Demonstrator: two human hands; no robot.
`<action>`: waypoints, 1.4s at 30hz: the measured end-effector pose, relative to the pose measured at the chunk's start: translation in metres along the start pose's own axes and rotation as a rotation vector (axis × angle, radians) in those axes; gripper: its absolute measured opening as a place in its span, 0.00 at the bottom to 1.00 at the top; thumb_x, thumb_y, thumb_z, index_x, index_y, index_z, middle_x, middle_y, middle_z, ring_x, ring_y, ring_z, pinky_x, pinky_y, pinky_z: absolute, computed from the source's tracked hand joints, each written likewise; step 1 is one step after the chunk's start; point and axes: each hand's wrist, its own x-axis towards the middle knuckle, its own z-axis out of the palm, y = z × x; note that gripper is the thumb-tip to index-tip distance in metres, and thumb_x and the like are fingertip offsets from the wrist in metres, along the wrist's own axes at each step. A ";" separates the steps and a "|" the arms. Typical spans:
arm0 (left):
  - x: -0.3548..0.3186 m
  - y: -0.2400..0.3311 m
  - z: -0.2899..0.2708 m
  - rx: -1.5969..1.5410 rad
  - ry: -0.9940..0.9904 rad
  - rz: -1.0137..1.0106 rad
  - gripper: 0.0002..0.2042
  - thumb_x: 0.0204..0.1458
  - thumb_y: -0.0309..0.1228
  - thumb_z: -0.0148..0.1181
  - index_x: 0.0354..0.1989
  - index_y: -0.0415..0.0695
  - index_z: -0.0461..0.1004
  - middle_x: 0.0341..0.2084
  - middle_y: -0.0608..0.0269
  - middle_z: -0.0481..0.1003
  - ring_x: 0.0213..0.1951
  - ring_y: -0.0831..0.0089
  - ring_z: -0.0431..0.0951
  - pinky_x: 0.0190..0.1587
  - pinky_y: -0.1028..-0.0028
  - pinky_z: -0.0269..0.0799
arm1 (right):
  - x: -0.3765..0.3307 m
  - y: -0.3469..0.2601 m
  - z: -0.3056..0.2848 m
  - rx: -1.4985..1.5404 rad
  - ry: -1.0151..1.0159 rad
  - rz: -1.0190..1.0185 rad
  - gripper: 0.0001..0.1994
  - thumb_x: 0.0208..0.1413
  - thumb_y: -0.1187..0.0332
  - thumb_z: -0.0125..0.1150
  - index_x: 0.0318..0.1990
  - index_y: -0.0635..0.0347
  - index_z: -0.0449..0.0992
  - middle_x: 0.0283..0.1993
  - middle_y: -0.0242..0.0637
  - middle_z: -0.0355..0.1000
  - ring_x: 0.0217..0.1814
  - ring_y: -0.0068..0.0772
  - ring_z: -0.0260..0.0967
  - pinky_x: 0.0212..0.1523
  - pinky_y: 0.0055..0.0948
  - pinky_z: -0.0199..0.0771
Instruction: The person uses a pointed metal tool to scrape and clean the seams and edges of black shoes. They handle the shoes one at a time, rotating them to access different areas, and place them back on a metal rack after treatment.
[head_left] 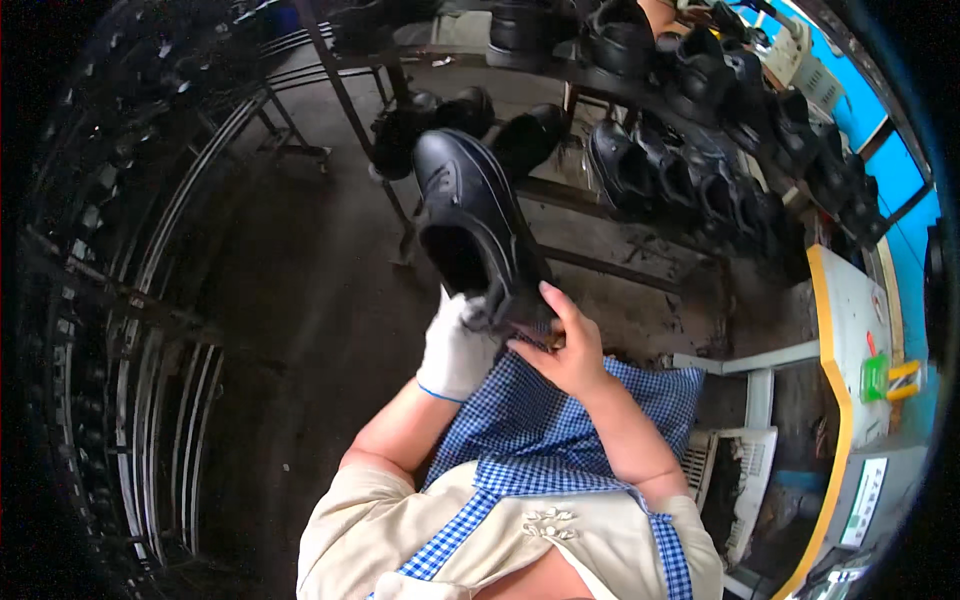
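Note:
A black shoe point(463, 195) is held up in front of me, toe pointing away and its dark opening facing me. My left hand point(455, 352), in a white glove with a blue cuff edge, is closed on the heel end by the opening. Bare and bent around the other side of the heel, my right hand point(572, 352) grips the shoe with the thumb and a finger spread along it. A small brownish patch shows between those fingers; I cannot make out what it is. The shoe hides some fingertips of both hands.
Ahead and right, a metal rack point(590, 205) carries several black shoes point(700, 75) on tiers. More metal racks point(150, 420) stand at the left. A yellow-edged white table point(850, 330) at the right holds a green object point(874, 378). A blue checked apron point(640, 400) covers my lap.

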 end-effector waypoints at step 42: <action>0.043 0.182 0.097 1.378 0.149 1.093 0.23 0.53 0.21 0.55 0.60 0.47 0.67 0.45 0.64 0.71 0.46 0.75 0.71 0.51 0.76 0.69 | -0.087 0.066 -0.008 0.494 -0.077 0.664 0.12 0.67 0.65 0.48 0.46 0.61 0.76 0.29 0.31 0.73 0.27 0.19 0.65 0.30 0.21 0.67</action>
